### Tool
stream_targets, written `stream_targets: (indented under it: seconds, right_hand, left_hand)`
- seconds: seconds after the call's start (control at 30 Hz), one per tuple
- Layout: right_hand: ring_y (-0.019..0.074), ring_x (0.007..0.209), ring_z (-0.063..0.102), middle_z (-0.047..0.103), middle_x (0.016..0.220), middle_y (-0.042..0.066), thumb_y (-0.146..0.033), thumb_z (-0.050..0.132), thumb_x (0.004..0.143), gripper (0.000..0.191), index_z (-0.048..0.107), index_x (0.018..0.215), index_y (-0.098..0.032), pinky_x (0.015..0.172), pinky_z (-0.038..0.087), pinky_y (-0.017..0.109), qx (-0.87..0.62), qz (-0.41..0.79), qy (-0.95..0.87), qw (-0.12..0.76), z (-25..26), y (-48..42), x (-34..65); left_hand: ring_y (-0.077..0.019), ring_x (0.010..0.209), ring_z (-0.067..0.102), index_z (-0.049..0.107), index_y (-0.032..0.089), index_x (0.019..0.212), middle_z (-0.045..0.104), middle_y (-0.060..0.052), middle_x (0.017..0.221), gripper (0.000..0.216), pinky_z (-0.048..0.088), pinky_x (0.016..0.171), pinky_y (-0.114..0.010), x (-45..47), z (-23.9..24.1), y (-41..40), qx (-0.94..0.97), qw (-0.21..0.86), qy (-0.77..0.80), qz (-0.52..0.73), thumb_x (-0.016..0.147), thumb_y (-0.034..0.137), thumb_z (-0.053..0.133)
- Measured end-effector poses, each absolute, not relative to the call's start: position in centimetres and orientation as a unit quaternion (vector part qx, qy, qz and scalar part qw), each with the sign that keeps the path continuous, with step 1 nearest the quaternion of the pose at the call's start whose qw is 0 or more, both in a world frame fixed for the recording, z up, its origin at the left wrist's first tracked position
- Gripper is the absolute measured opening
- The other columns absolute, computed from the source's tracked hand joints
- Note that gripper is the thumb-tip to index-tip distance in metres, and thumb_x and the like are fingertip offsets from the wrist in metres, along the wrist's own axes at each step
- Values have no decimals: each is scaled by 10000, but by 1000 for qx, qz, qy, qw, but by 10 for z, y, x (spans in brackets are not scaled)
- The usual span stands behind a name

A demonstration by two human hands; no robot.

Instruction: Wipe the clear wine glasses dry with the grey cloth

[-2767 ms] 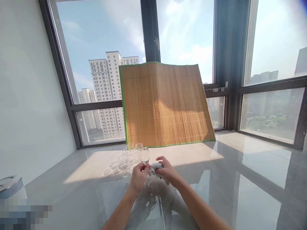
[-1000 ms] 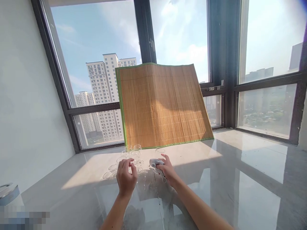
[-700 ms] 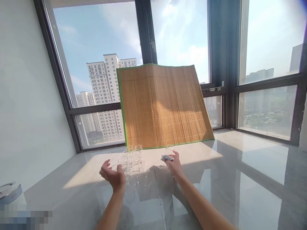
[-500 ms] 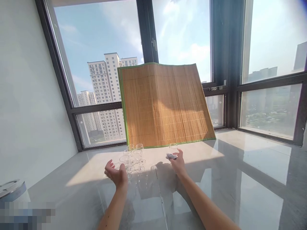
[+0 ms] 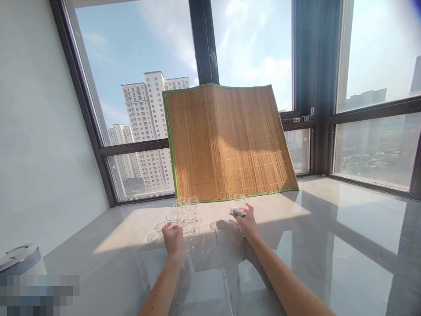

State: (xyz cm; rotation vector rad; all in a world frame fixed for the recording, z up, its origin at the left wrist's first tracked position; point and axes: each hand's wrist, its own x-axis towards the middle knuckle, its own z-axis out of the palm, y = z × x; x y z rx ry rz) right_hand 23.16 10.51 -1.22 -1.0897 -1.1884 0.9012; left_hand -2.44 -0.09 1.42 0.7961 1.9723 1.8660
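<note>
Several clear stemmed glasses (image 5: 184,213) stand in a cluster on the glossy grey counter (image 5: 329,245), some lying on their side at the left. My left hand (image 5: 173,240) is at the near edge of the cluster. Its fingers curl round the lower part of the nearest glass (image 5: 173,218). My right hand (image 5: 247,224) is closed on a small grey-white cloth (image 5: 237,212). It rests just behind a single glass (image 5: 240,199) that stands apart to the right, near the foot of the mat.
A bamboo mat with green edging (image 5: 226,145) leans against the window (image 5: 138,66) behind the glasses. A white lidded container (image 5: 21,259) sits at the left near edge. A white wall (image 5: 39,145) closes the left side.
My right hand carried one glass with the cloth rightwards, to near the mat. My left hand let go, opened, swung left, then came back onto the cluster of glasses.
</note>
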Motion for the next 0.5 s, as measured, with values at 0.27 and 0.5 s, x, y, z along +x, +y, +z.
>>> stream_targets:
  seconds: [0.27, 0.5]
  right_hand:
    - [206, 750, 619, 514, 1377, 129, -396, 665, 668, 928, 193, 1453, -251, 631, 494, 341, -467, 424, -484, 606, -8, 103, 235]
    - [227, 792, 637, 594, 1260, 134, -433, 696, 648, 904, 259, 1406, -208, 665, 487, 342, -515, 398, -450, 611, -8, 96, 238]
  left_hand:
    - [-151, 699, 585, 490, 233, 1166, 624, -30, 972, 417, 457, 610, -263, 27, 16, -14, 473, 163, 631, 594, 751, 263, 520]
    - [-165, 762, 581, 511, 227, 1163, 633, -18, 896, 403, 451, 743, -282, 46, 11, -18, 558, 150, 591, 563, 762, 257, 526]
